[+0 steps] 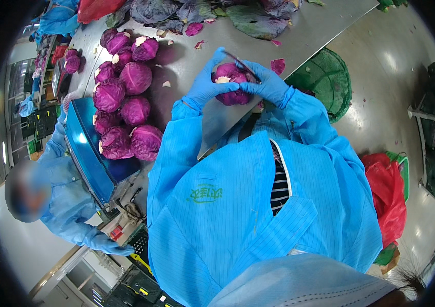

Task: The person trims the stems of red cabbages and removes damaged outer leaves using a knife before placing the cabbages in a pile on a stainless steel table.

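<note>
A trimmed red cabbage (234,77) is held over the table's near edge, its pale cut stem end showing. My left hand (204,87) grips it from the left, thumb on its near side and index finger stretched up along the far side. My right hand (268,84) holds a thin dark knife (241,63), whose blade slants across the cabbage's far right side. The thumb of that same hand presses on the cabbage. Part of the knife is hidden by the fingers. Several trimmed red cabbages (135,78) lie in a cluster on the metal table (189,56) to the left.
Loose outer leaves (256,22) and scraps lie at the far side. A green mesh basket (327,84) stands right of the table, near a red bag (385,194). A blue metal tray (87,148) is left of the cabbages, beside a co-worker (66,189) in blue.
</note>
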Demonstrator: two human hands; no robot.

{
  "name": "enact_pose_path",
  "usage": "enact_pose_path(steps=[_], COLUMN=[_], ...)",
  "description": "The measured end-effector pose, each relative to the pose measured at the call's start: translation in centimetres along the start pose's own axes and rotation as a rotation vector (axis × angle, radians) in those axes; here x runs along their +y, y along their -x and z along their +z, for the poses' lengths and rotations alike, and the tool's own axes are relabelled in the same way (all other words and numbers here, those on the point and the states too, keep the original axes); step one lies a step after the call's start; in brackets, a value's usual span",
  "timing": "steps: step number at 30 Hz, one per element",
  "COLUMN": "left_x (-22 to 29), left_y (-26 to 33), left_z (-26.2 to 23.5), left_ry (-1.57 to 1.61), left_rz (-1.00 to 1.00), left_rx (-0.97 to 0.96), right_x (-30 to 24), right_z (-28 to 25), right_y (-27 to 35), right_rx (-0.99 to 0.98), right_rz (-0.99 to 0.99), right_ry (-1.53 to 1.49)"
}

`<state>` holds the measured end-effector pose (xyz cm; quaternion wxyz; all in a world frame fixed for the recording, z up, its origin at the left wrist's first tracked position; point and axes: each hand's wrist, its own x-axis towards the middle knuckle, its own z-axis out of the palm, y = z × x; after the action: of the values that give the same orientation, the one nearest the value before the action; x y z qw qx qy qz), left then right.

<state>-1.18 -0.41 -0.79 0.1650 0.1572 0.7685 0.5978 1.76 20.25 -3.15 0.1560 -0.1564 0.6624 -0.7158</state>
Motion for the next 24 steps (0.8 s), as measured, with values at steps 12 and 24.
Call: enact_pose_path(steps=[12,24], left_x=[0.6,2.8], left_y=[4.3,3.2], left_z=[5.9,6.7], left_ry=[-0.042,-0.191], left_rz=[-0.081,-0.088], left_rx=[0.393,0.380], right_x=[-2.1,-3.5], right_z=[2.6,-1.1], right_y=[4.3,1.0], right_rx=[0.345,0.073], right_rz=[0.012,-0.225], right_ry=[0.628,1.081])
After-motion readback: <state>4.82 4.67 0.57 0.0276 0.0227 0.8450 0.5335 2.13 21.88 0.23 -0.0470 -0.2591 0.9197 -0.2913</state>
